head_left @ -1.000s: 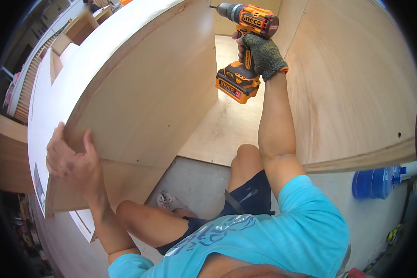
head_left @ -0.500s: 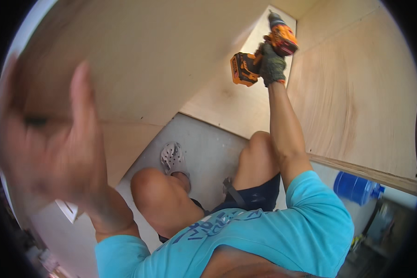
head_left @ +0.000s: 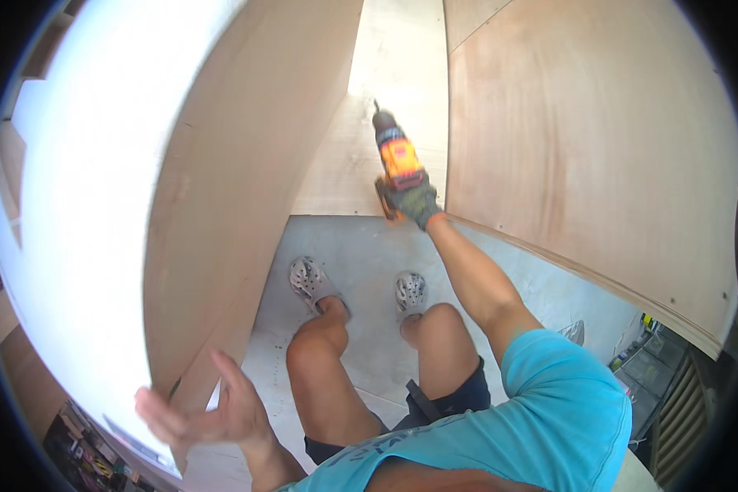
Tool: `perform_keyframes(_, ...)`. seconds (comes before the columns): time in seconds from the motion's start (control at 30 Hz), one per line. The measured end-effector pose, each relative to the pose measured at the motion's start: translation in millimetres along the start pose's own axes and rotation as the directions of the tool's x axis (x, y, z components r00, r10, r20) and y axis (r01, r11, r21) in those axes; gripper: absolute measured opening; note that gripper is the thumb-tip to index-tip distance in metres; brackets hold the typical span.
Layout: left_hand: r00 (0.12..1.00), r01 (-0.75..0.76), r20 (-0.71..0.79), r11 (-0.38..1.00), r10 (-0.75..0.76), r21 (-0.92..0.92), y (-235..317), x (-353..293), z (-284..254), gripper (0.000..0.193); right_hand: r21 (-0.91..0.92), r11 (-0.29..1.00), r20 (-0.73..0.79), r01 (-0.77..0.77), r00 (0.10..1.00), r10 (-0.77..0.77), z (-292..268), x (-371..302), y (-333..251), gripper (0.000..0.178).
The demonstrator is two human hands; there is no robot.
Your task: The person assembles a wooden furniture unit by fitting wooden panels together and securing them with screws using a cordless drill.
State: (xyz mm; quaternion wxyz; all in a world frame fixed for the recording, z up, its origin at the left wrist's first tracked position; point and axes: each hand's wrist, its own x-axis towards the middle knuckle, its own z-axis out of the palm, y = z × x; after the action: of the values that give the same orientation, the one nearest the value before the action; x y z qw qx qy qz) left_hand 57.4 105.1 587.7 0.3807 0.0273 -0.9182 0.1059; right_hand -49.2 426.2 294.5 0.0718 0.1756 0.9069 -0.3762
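Observation:
My right hand (head_left: pixel 418 202), in a dark green work glove, grips an orange and black cordless drill (head_left: pixel 395 156) held out ahead, its bit pointing away toward the plywood base (head_left: pixel 361 164) between two upright panels. My left hand (head_left: pixel 209 414) is bare with fingers spread, flat against the lower edge of the tall plywood side panel (head_left: pixel 238 189) on my left. My knees and two grey perforated clogs (head_left: pixel 313 281) show below on the grey floor.
A second plywood panel (head_left: pixel 582 156) stands on the right, its edge running diagonally past my right arm. A white-faced board (head_left: pixel 82 213) lies further left. Small items and a crate sit at the lower right (head_left: pixel 648 361) and a shelf of clutter at the lower left (head_left: pixel 82 455).
My head has tipped down, bringing knees and shoes into view. The drill has swung from sideways to pointing away. My left hand has dropped from the panel's upper edge to its lower edge.

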Motion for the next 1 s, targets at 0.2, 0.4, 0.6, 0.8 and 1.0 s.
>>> perform_keyframes(0.2, 0.974, 0.058, 0.225, 0.981, -0.015, -0.187, -26, 7, -20, 0.079, 0.533, 0.845, 0.248, -0.039, 0.962, -0.112, -45, -147, -7, 0.034)
perform_keyframes(0.4, 0.709, 0.383, 0.705, 0.853, -0.026, -0.354, -41, -40, -111, 0.073, -0.104, 0.976, 0.442, 0.191, 0.888, -0.126, -135, -282, -27, 0.021)
perform_keyframes(0.6, -0.443, 0.718, 0.889, 0.638, 0.114, 0.277, -156, -274, -146, 0.065, -0.371, 0.914, 0.491, 0.162, 0.87, 0.045, -193, -363, -51, 0.026)
perform_keyframes(0.8, -0.43, 0.453, 0.828, 0.707, -0.36, 0.543, -276, -340, -208, 0.056, -0.47, 0.849, 0.631, 0.242, 0.765, 0.131, -209, -416, -123, 0.034)
perform_keyframes(1.0, -0.181, 0.946, 0.972, 0.243, -0.151, 0.214, -303, -331, -153, 0.054, -0.164, 0.711, 0.693, 0.684, 0.593, -0.41, -201, -488, -260, 0.026)
